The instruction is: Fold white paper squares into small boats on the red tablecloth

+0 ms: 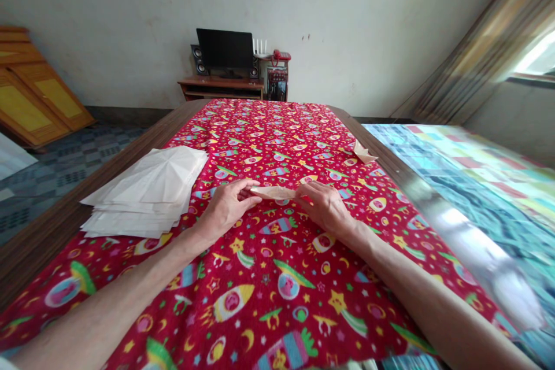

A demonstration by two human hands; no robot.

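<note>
A narrow folded piece of paper [274, 192], off-white, spans the gap between my two hands just over the red patterned cloth [269, 277]. My left hand [232, 202] pinches its left end between thumb and fingers. At the other end my right hand [325, 205] has its fingers closed on the paper, with the fingertips partly hidden. To the left of my left hand lies a stack of creased white paper sheets [151, 185], the top one marked with fold lines fanning from a point. A small folded paper shape [364, 153] with pointed corners rests near the cloth's right edge.
The cloth covers most of a dark wooden table [47, 237]. Beyond its far end stand a monitor [225, 49], speakers and a red telephone [281, 56] on a low desk [221, 88]. A bed with a coloured spread [477, 185] is at the right, a wooden cabinet [39, 92] at the left.
</note>
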